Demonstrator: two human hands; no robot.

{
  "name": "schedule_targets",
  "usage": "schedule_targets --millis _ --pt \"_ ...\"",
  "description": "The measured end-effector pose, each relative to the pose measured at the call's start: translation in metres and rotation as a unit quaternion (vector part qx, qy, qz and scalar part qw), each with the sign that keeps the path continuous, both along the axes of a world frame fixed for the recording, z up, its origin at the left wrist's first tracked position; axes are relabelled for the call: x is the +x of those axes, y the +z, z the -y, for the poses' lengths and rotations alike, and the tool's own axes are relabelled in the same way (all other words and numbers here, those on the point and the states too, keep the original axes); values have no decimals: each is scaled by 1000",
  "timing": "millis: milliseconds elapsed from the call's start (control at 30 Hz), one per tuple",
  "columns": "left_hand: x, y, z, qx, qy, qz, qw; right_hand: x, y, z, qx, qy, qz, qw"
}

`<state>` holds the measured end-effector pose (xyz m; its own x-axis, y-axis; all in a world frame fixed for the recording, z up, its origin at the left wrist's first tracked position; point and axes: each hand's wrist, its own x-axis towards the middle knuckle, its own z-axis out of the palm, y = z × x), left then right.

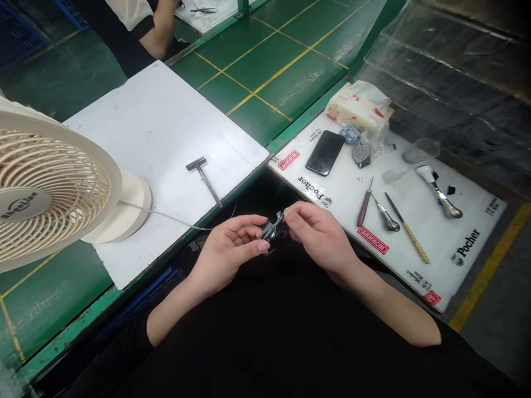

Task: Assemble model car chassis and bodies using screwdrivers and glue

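Observation:
Close to my body, over the gap between the two boards, I hold a small dark part with shiny metallic edges (272, 229); its exact kind I cannot make out. My left hand (228, 243) pinches it from the left between thumb and fingers. From the right, the thumb and fingers of my right hand (317, 229) close on its upper end. The fingers hide some of the part. Nearest to my left hand on the white board lies a grey T-shaped tool (205, 179). Right of my right hand lies a pointed tool with a dark red handle (364, 207).
A beige fan (133, 204) stands at left, its thin cord trailing toward my left hand. The right board holds a phone (326, 153), a file with a yellow handle (409, 229), metal-ended tools, a clear cup (421, 150) and a tissue pack (359, 105). Another person's arm (160, 30) is beyond.

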<state>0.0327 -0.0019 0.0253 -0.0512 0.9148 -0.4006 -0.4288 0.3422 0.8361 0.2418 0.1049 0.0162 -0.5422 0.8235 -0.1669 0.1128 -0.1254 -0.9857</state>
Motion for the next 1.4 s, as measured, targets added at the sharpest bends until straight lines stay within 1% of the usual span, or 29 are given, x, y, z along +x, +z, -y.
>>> schedule_targets --millis 67,133,300,367,467,533,600,667,767,833,1067,1200,1267,1400 --pt "-2 -3 -1 -18 -28 27 999 1 5 -2 21 -10 23 999" --pt "-3 -6 -1 -19 -36 23 999 1 9 -1 48 -19 47 998" --pt "-5 -12 5 22 -1 18 1000 -1 7 5 85 -45 68 993" --pt "-6 -13 8 34 3 21 999 -1 6 7 95 -54 68 992" --pt "-5 -12 10 52 -1 21 998 -1 5 9 123 -61 69 988" --pt "-4 -10 9 59 9 24 998 -1 6 11 144 -66 64 985" --pt "-2 -7 6 51 27 33 998 0 6 12 161 -66 52 983" --pt "0 -4 2 27 43 47 998 1 7 14 174 -51 36 983" --pt "1 -2 -3 -10 51 66 996 3 7 15 196 -20 19 980" --pt "1 -2 -5 -18 52 71 996 4 7 15 205 -11 14 979" --pt "1 -5 -2 -22 22 89 996 5 3 14 153 -36 9 987" --pt "2 -6 -2 -14 24 84 996 6 2 14 134 -39 18 990" --pt "2 -6 -1 -16 22 81 996 6 2 14 114 -37 14 993" --pt "3 -8 1 -25 -3 76 997 6 0 13 60 -42 7 997"
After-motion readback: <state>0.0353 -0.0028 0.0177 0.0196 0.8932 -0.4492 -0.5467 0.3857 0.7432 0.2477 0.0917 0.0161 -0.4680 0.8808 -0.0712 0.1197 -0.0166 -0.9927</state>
